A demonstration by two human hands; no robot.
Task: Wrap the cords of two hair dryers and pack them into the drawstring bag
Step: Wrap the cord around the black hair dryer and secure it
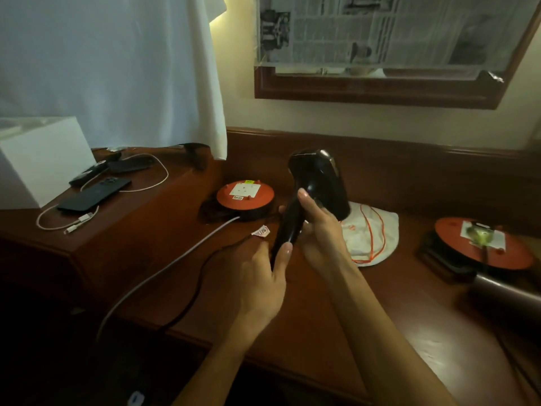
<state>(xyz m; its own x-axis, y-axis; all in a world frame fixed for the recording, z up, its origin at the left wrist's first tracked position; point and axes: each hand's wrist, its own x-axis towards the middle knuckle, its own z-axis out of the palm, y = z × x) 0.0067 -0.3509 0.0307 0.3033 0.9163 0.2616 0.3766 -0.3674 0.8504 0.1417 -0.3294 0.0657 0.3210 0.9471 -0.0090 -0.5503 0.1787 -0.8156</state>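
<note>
A black hair dryer (320,180) is held upright above the wooden desk (307,303), its barrel at the top. My right hand (317,227) grips its handle from the right, thumb across the front. My left hand (263,276) holds the lower end of the handle, thumb pressed against it. The dryer's black cord (202,271), with a small white tag, trails left and down off the desk's front edge. A white drawstring bag (371,238) with orange strings lies flat just behind my right hand. A second, grey hair dryer (506,291) lies at the right edge, partly cut off.
Two orange cable reels stand on the desk, one (245,194) behind the dryer and one (483,244) at the right. A pale cable (175,262) runs from the left reel off the desk. A raised shelf on the left holds a dark phone (93,194), a white charging cable and a white box (38,159).
</note>
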